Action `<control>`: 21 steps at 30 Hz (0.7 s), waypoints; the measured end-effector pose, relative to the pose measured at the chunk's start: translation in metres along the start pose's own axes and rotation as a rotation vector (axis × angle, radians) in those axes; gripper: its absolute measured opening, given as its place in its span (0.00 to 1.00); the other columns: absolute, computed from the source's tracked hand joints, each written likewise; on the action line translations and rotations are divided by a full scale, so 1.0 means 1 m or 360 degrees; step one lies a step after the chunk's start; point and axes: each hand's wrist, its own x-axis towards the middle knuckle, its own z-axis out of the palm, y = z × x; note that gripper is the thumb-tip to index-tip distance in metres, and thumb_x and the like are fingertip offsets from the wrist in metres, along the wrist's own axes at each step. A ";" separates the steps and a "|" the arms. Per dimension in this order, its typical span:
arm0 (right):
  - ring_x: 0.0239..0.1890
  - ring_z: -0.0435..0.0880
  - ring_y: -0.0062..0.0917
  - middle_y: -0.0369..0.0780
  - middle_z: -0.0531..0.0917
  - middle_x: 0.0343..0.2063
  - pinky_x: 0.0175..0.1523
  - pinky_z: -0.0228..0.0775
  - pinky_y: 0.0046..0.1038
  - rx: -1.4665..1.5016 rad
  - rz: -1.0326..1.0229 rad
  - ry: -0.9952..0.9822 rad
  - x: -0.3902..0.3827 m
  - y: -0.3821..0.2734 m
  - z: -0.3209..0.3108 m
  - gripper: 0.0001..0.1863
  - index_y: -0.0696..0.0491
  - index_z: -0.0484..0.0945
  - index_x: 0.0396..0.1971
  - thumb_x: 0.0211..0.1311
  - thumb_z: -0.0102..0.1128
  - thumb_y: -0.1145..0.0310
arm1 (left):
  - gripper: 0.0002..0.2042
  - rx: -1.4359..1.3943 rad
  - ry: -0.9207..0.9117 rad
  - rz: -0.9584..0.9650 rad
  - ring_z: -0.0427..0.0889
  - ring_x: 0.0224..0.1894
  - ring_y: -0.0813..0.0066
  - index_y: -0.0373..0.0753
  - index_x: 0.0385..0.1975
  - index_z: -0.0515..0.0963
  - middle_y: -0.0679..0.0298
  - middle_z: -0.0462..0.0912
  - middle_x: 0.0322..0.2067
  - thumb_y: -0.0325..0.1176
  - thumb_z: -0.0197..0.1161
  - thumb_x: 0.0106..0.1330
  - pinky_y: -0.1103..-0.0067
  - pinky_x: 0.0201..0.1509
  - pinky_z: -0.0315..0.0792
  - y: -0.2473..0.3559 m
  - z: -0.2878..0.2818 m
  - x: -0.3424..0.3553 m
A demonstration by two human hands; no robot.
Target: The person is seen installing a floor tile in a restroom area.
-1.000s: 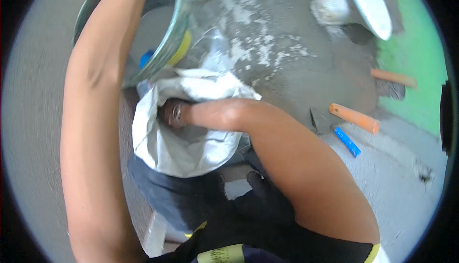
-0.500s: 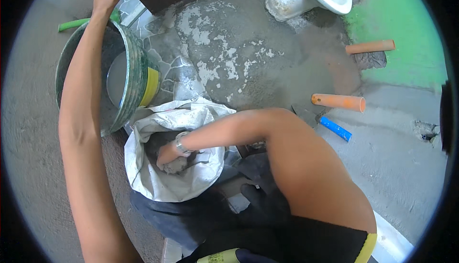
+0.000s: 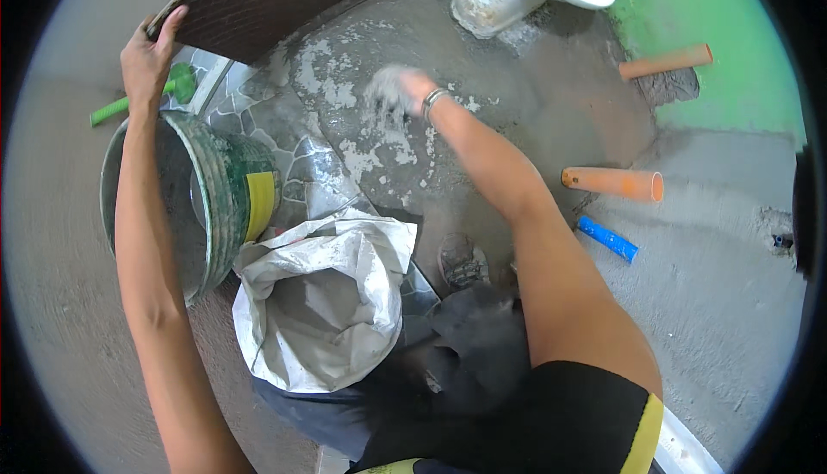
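left hand point(image 3: 148, 61) pinching the edge of a dark, ridged panel point(image 3: 276, 5) between thumb and fingers. right hand point(image 3: 401, 91), grey-coated and blurred, over the pale-speckled grey floor point(image 3: 551, 121); whether its fingers are spread or pressed together cannot be told. white sack point(image 3: 379, 246), mouth gaping around grey powder point(image 3: 319, 297), near the person's dark trousers point(image 3: 314, 409) and just beside the green bucket point(image 3: 231, 160). at right, an orange pipe point(image 3: 607, 182) near a blue pipe point(image 3: 607, 240).

Right hand point(image 3: 401, 92) out of the white sack point(image 3: 370, 246), now over the grey floor point(image 3: 551, 121), blurred and powdery. Grey powder point(image 3: 320, 297) in sack now uncovered. Shoe point(image 3: 463, 262) showing too; right arm point(image 3: 525, 190) mostly hid it before.
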 end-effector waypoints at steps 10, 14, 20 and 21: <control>0.17 0.76 0.24 0.39 0.82 0.24 0.21 0.68 0.31 -0.0095 0.0116 0.0191 0.002 0.005 -0.056 0.10 0.54 0.79 0.31 0.67 0.49 0.69 | 0.28 -0.0106 0.0006 -0.0030 0.69 0.24 0.77 0.34 0.33 0.82 0.63 0.74 0.17 0.61 0.66 0.60 0.78 0.32 0.69 -0.008 0.004 0.000; 0.23 0.78 0.27 0.43 0.82 0.27 0.29 0.71 0.31 -0.0353 -0.0143 0.0576 0.071 -0.030 -0.043 0.13 0.61 0.79 0.37 0.63 0.52 0.66 | 0.28 -0.0013 -0.0085 -0.0128 0.69 0.23 0.78 0.34 0.34 0.82 0.64 0.73 0.16 0.60 0.66 0.61 0.78 0.30 0.69 -0.006 0.003 0.001; 0.26 0.77 0.28 0.43 0.81 0.28 0.33 0.71 0.31 -0.0158 -0.0307 0.0865 0.075 -0.032 -0.043 0.15 0.63 0.79 0.38 0.59 0.52 0.67 | 0.27 -0.0023 -0.0011 -0.0081 0.65 0.22 0.79 0.33 0.31 0.80 0.64 0.70 0.14 0.58 0.67 0.61 0.78 0.27 0.66 -0.009 0.005 0.001; 0.25 0.78 0.29 0.42 0.81 0.26 0.32 0.72 0.35 -0.0062 -0.0031 0.0379 0.077 -0.028 -0.039 0.10 0.58 0.78 0.33 0.59 0.51 0.69 | 0.27 -0.0087 0.0006 -0.0047 0.66 0.22 0.78 0.33 0.30 0.80 0.64 0.71 0.14 0.58 0.67 0.61 0.78 0.28 0.66 -0.009 0.005 0.000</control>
